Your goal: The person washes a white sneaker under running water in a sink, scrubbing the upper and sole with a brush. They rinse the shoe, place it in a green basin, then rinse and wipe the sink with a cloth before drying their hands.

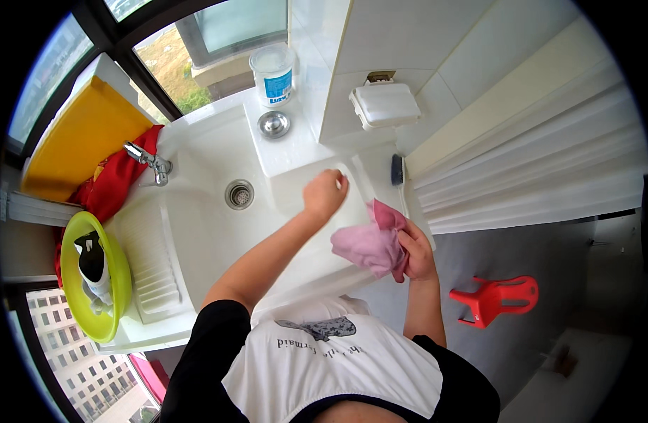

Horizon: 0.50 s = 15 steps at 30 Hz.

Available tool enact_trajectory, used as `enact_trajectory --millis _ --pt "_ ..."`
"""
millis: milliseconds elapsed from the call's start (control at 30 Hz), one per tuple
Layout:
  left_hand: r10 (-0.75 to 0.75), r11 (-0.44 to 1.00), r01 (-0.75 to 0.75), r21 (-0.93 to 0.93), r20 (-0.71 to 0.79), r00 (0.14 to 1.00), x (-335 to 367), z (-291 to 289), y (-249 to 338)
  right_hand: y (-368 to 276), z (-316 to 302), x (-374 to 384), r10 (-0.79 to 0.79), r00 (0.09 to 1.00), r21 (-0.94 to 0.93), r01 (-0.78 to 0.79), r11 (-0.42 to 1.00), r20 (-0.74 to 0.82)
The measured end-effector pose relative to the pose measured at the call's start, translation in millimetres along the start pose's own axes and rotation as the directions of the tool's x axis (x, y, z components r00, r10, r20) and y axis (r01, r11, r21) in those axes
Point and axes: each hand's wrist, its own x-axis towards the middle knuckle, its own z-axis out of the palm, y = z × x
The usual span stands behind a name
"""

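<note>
My right hand [418, 252] grips a crumpled pink cloth [370, 247] near the right end of the white sink [211, 211]. The cloth hangs out to the left of my fingers, partly over the sink's front edge. My left hand [325, 195] is closed above the raised right part of the sink, apart from the cloth. Its curled fingers hide whatever may be inside. Left of that hand lies the round metal drain [239, 194].
A chrome faucet [151, 162] and a yellow-green basin [121, 282] holding black and white items are at left. A metal strainer [273, 124], white tub [271, 74], white soap box [385, 106] and dark brush [397, 169] sit beyond. A red stool [497, 299] stands right.
</note>
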Motion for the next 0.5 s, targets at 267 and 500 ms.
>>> enact_trajectory --millis 267,500 --pt "0.008 0.943 0.118 0.311 -0.377 0.926 96 -66 -102 29 101 86 -0.314 0.942 -0.517 0.211 0.83 -0.121" --pt "-0.045 0.964 0.094 0.249 -0.196 0.98 117 -79 -126 54 132 168 -0.542 0.81 -0.856 0.428 0.29 0.221"
